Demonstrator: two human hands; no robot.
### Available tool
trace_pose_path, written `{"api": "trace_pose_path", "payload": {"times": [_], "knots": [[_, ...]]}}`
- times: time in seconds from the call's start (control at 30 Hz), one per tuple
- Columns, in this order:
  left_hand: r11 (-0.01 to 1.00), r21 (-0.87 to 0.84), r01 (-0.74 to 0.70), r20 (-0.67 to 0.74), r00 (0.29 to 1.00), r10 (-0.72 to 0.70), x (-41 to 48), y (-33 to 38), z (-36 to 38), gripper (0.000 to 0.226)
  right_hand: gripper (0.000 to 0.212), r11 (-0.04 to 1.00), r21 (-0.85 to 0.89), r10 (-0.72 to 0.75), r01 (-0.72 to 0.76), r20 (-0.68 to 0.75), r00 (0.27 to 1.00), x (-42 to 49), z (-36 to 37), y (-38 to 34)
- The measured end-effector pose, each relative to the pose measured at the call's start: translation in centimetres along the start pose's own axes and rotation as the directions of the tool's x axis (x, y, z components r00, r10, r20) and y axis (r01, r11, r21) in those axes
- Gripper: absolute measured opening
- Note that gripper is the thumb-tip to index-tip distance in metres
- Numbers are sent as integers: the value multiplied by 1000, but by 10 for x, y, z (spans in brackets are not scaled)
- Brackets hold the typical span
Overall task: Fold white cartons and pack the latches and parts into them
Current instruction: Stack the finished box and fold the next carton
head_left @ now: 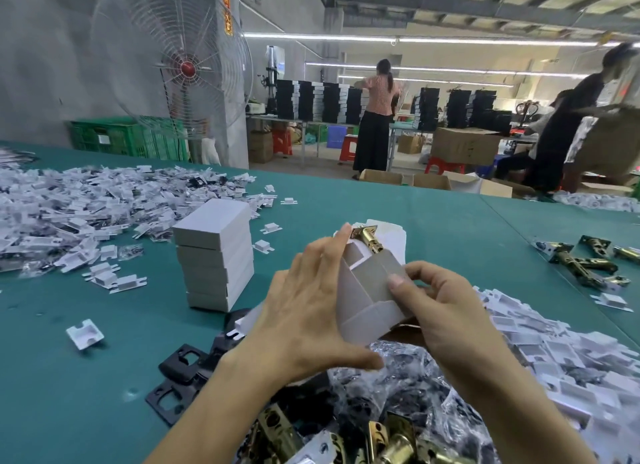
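Two hands on a half-folded white carton [363,290], right of the stack of done cartons [214,255]: left hand [304,311] flat vs its side, fingers straight; right hand [446,311] pinches a flap w/ thumb. Its brass latch [369,238] pokes out the top, so it could snag the lid on closing.

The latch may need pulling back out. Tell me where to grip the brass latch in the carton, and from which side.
Pinch the brass latch by its square faceplate end, coming from above and the far side. Only that end juts out of the white carton; the left hand and right hand cover the carton's near sides.
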State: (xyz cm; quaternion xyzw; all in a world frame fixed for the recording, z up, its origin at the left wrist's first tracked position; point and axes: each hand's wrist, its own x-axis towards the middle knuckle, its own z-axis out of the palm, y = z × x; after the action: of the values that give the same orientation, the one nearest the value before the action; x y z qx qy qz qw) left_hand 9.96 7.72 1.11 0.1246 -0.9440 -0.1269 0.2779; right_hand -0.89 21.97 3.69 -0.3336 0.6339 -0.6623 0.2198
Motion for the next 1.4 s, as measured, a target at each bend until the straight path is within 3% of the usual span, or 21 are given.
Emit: {"api": "trace_pose_path", "payload": {"times": [0.13, 0.37, 0.47, 0.57, 0.7, 0.77, 0.83, 0.9, 0.97, 1.03, 1.1, 1.17, 1.23, 1.33, 1.4], "knots": [[999, 51, 6, -29, 1000, -5, 1, 2, -5, 132, 4, 994, -105, -40, 38, -19, 999, 0, -2, 2], [972, 195, -134, -32, 989, 142, 0, 3, -8, 104, 18, 979, -197, 46, -50, -25, 999, 3, -12, 7], [975, 176, -134, -58, 988, 147, 0, 5, -8, 93, 31, 959, -283, -76, 31, -150, 986, 1, -12, 8], [996, 27, -79, -107, 991, 82, 0, 7, -9, 87, 30, 913, -327, -324, 244, -218, 921, -4, -6, 4], [988, -157, -5, -242, 970, -34, 1, 5, -10, 75, 4, 839, -363, -468, 407, -99, 878, -12, 8, 2], [984, -173, 37, -282, 956, -86, 1, 2, -11, 70, 9, 816, -386, -486, 429, -57, 872, -14, 13, 2], [985, -154, 72, -316, 941, -118, 2, 2, -12, 69, 30, 766, -474, -497, 434, -9, 868, -15, 14, 5], [991, -116, 65, -350, 931, -102, 2, 5, -11, 62, 41, 683, -600, -439, 416, 118, 891, -14, 16, 7], [997, -78, 17, -366, 930, -45, 2, 10, -10, 52, 29, 629, -646, -351, 432, 260, 900, -13, 19, 12], [999, -35, -31, -346, 938, 17, 3, 13, -8, 48, 17, 624, -644, -304, 442, 321, 897, -13, 19, 13], [999, -7, -43, -326, 945, 38, 3, 12, -6, 41, 27, 610, -656, -314, 445, 316, 895, -13, 16, 12], [999, -11, -36, -323, 946, 31, 3, 10, -5, 39, 30, 644, -623, -402, 443, 217, 890, -14, 15, 8], [998, -24, -53, -315, 948, 43, 3, 8, -6, 53, 15, 779, -452, -473, 434, 31, 881, -16, 18, 3], [991, -56, -123, -312, 945, 100, 2, 7, -8, 61, 20, 927, -146, -368, 345, -186, 911, -17, 20, -3], [987, -38, -156, -310, 941, 137, 2, 8, -9, 67, 16, 961, 61, -253, 271, -206, 945, -17, 20, -7]]}}
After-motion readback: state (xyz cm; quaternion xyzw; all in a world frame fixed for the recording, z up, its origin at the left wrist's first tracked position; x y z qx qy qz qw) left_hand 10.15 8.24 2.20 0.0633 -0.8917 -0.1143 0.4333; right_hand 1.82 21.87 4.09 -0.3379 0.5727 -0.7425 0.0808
